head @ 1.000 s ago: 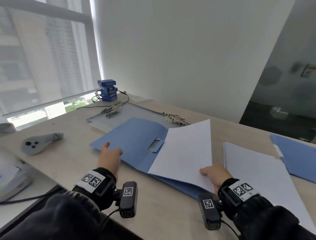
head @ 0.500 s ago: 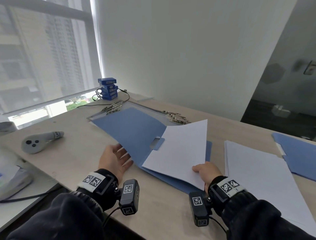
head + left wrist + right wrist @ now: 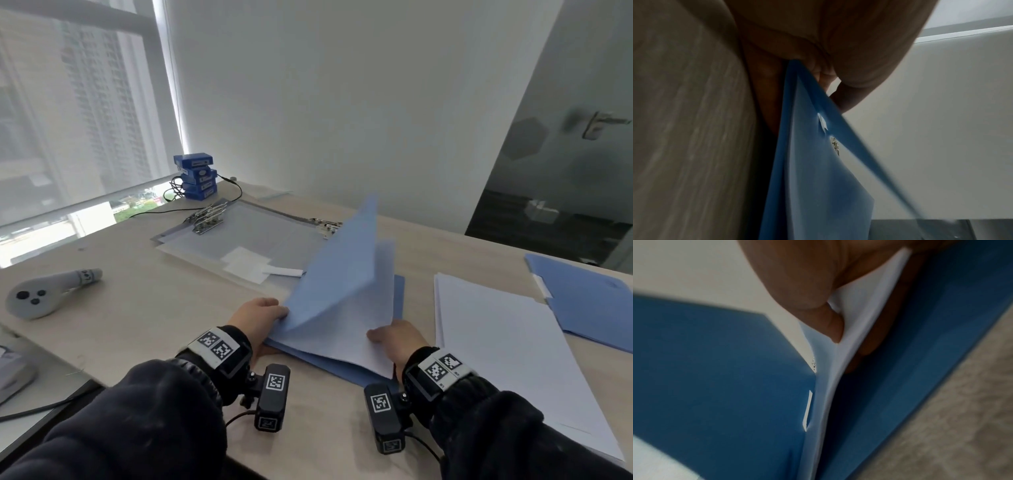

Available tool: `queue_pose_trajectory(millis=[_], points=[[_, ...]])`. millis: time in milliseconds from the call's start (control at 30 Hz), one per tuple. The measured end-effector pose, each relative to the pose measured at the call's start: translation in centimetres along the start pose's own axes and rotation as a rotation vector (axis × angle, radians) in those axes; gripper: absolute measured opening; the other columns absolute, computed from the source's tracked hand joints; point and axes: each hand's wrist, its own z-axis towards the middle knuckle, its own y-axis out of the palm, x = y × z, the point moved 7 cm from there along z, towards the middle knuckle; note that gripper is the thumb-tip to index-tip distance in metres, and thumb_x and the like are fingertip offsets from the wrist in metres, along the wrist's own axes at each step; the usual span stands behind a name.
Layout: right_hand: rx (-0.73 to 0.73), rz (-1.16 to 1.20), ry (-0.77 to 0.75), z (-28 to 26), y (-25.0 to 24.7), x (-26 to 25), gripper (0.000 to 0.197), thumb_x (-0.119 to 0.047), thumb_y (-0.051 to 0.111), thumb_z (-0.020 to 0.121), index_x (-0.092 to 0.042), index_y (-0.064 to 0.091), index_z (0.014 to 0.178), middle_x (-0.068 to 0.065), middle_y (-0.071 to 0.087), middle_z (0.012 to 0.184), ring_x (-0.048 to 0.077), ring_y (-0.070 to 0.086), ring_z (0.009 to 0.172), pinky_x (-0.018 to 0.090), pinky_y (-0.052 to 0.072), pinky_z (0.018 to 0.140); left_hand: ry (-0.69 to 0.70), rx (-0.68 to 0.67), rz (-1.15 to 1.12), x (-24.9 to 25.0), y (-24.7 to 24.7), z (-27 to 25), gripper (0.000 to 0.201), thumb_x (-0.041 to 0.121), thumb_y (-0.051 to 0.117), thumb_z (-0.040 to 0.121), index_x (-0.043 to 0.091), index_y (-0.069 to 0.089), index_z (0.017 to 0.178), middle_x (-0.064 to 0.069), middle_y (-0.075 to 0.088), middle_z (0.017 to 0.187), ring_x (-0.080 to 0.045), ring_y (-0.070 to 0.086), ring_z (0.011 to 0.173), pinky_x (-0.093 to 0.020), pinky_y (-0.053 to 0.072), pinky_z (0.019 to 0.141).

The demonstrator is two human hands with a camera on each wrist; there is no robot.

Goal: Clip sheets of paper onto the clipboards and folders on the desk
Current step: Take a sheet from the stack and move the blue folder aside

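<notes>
A blue folder lies in front of me with its left cover swung up, half folded over. My left hand pinches that cover's near corner. A white sheet lies inside on the folder's lower half. My right hand pinches the sheet's near right corner, thumb on top and fingers beneath. Behind the folder, transparent clipboards with metal clips lie on the desk.
A stack of white paper lies at the right, with another blue folder beyond it. A grey controller sits at the left. Blue boxes with a black cable stand by the window.
The left hand took hold of the folder's flat left cover and swung it up and rightward over the sheet. The clipboards beneath came into sight. The right hand kept holding the sheet.
</notes>
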Motion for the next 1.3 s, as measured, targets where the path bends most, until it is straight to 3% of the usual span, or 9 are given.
queue_pose_trajectory(millis=[67,133,233,400,533,667,867,1167,1300], points=[[-0.035,0.15,0.024,-0.5,0.0,0.2,0.016,-0.009,0.058,0.096,0.002,0.067,0.102,0.017,0.075,0.091,0.032,0.069,0.088,0.029,0.059,0.075,-0.006,0.001,0.029,-0.2,0.0,0.5,0.041,0.011,0.071,0.08,0.008,0.065,0.12,-0.016,0.067,0.114,-0.037,0.066,0.103,-0.058,0.054,0.092],[-0.093,0.347,0.072,-1.0,0.3,0.3,0.026,-0.013,0.047,0.103,-0.006,0.064,0.083,0.006,0.071,0.059,0.021,0.069,0.056,0.018,0.052,0.043,-0.033,-0.034,0.032,-0.5,0.3,0.6,0.024,0.001,0.06,0.089,0.01,0.069,0.109,-0.018,0.069,0.106,-0.036,0.068,0.09,-0.057,0.058,0.083],[-0.1,0.483,0.037,-1.6,0.4,-0.4,0.032,-0.014,0.046,0.104,-0.009,0.058,0.074,0.001,0.065,0.046,0.012,0.06,0.034,0.014,0.042,0.033,-0.058,-0.086,0.079,-0.6,1.0,0.7,0.021,0.005,0.056,0.091,0.014,0.066,0.107,-0.015,0.065,0.101,-0.031,0.065,0.08,-0.045,0.061,0.061],[-0.04,0.491,0.067,-0.8,-0.1,0.3,0.03,-0.016,0.047,0.103,-0.009,0.061,0.077,0.009,0.068,0.067,0.019,0.065,0.047,0.021,0.049,0.046,-0.062,-0.16,0.126,-0.7,1.7,0.7,0.025,0.004,0.055,0.096,0.007,0.059,0.121,-0.017,0.064,0.096,-0.028,0.063,0.068,-0.032,0.054,0.04],[-0.099,0.437,0.083,-1.5,0.1,0.3,0.024,-0.019,0.046,0.102,-0.011,0.065,0.089,0.011,0.069,0.083,0.024,0.065,0.067,0.023,0.053,0.054,-0.002,-0.152,0.101,-0.8,1.4,0.7,0.033,0.0,0.054,0.096,0.011,0.056,0.127,-0.018,0.064,0.102,-0.031,0.063,0.07,-0.031,0.053,0.039],[-0.08,0.366,0.032,-2.8,-0.6,-0.4,0.028,-0.019,0.061,0.092,-0.004,0.067,0.114,0.018,0.074,0.102,0.041,0.07,0.097,0.047,0.055,0.081,0.032,-0.109,0.034,-1.0,0.4,0.2,0.038,0.004,0.055,0.095,0.024,0.058,0.127,-0.013,0.066,0.105,-0.028,0.064,0.074,-0.031,0.054,0.048],[0.089,0.275,-0.105,-3.4,-5.0,-2.1,0.032,-0.045,0.052,0.098,-0.019,0.058,0.114,0.002,0.066,0.107,0.022,0.064,0.093,0.04,0.053,0.077,0.124,-0.087,-0.119,-0.1,-0.9,-0.4,0.043,0.002,0.056,0.094,0.026,0.059,0.129,-0.011,0.069,0.1,-0.029,0.064,0.067,-0.033,0.052,0.045],[-0.153,0.462,-0.191,-5.3,-4.4,-2.3,0.028,-0.008,0.054,0.098,-0.012,0.063,0.124,0.014,0.073,0.117,0.038,0.068,0.108,0.053,0.054,0.092,0.2,-0.293,-0.122,1.3,3.0,-2.8,0.04,0.008,0.055,0.096,0.036,0.062,0.123,-0.003,0.072,0.105,-0.025,0.066,0.076,-0.032,0.051,0.052],[-0.035,0.37,-0.311,-5.6,-6.4,-2.6,0.025,-0.003,0.053,0.098,-0.013,0.063,0.119,0.011,0.075,0.109,0.032,0.073,0.095,0.045,0.058,0.079,0.18,-0.288,0.048,1.7,4.2,-3.2,0.032,0.015,0.064,0.092,0.028,0.061,0.122,-0.006,0.071,0.109,-0.024,0.067,0.084,-0.036,0.056,0.06]])
